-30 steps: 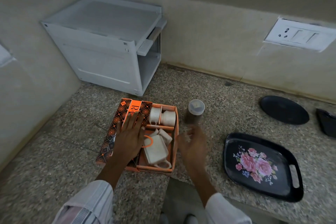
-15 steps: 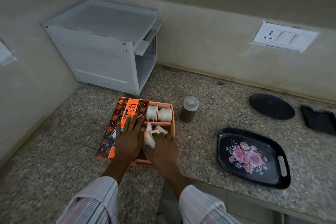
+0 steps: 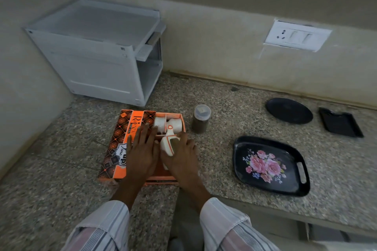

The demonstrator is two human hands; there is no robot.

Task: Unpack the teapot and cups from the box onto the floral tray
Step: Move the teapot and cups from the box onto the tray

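Observation:
An orange patterned box (image 3: 120, 144) lies open on the granite counter. My left hand (image 3: 140, 153) rests flat on its folded-back lid, fingers straight. My right hand (image 3: 181, 159) grips the white teapot (image 3: 168, 142), which has orange trim and stands tilted, partly raised out of the box. Two white cups (image 3: 169, 123) lie side by side in the box's far compartment. The black floral tray (image 3: 271, 166) sits on the counter to the right, with nothing on it.
A lidded jar of brown powder (image 3: 201, 119) stands just right of the box. A white shelf unit (image 3: 102, 51) fills the back left corner. A black round plate (image 3: 289, 110) and a small black tray (image 3: 340, 122) lie at the far right.
My right hand came from the counter into the box and took hold of the teapot, tilting it up. My left hand stayed on the lid.

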